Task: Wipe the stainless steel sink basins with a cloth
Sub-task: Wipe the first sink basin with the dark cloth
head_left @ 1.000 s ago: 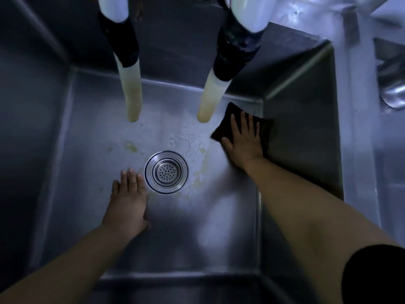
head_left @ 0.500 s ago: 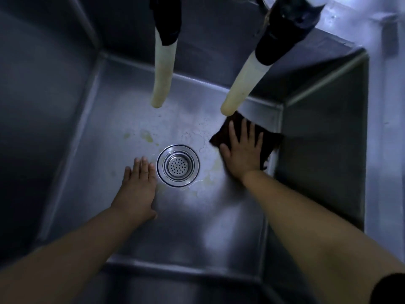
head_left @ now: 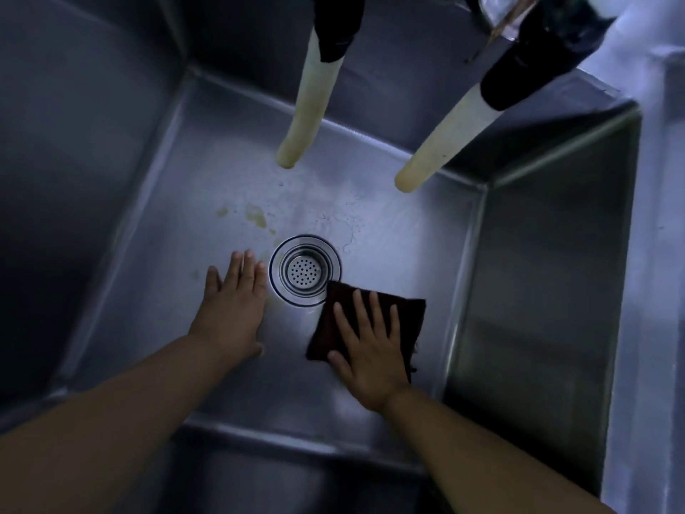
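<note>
The drain strainer (head_left: pixel 304 269) sits near the middle of the floor of the stainless steel sink basin (head_left: pixel 400 231), and everything else is placed from it. Just right of the strainer and toward the person lies the dark cloth (head_left: pixel 407 313), spread flat on the basin floor with its far-left corner overlapping the strainer's outer ring. The right hand (head_left: pixel 365 350) presses down on the cloth, palm flat and fingers spread, gripping nothing; the thumb rests at the cloth's near-left edge. On the strainer's left, the left hand (head_left: pixel 231 309) lies open and flat on the bare steel, empty, its fingertips level with the strainer's rim and just beside it. Beyond the strainer, 2 pale hoses hang into the basin: the left hose (head_left: pixel 305 116) ends above the floor straight behind the strainer, and the right hose (head_left: pixel 441 142) slants down further right. Yellowish stains (head_left: pixel 255 217) mark the floor behind and left of the strainer. Water droplets speckle the steel behind it.
</note>
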`<move>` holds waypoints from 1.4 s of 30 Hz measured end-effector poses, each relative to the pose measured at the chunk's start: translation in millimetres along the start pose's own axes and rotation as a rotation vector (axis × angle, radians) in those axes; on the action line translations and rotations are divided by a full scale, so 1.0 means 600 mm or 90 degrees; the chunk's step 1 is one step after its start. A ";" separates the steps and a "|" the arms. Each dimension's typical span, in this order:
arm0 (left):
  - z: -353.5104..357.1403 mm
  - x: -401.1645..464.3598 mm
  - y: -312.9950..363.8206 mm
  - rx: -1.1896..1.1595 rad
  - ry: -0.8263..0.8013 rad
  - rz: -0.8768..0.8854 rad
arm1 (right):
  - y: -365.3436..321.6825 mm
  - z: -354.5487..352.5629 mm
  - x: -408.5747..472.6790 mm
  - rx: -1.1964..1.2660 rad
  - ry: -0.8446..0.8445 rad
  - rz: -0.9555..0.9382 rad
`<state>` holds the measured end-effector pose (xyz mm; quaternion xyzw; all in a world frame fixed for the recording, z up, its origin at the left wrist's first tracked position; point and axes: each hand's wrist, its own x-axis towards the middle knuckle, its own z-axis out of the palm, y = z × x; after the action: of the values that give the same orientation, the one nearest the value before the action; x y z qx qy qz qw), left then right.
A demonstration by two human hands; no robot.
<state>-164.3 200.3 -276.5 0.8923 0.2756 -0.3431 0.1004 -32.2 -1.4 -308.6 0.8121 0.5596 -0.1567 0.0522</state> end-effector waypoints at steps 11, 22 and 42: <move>0.014 0.009 -0.012 -0.012 0.004 0.017 | 0.153 -0.092 0.286 -0.023 0.075 0.061; 0.016 0.003 -0.015 -0.032 0.023 0.017 | 0.061 -0.081 0.334 -0.036 0.089 0.027; -0.095 -0.140 -0.156 -0.056 0.093 -0.022 | -0.066 0.004 -0.075 -0.086 -0.040 -0.339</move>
<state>-236.4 263.1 -177.0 0.9047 0.3125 -0.2667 0.1130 -84.1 -27.5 -293.2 0.6260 0.7604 -0.1527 0.0808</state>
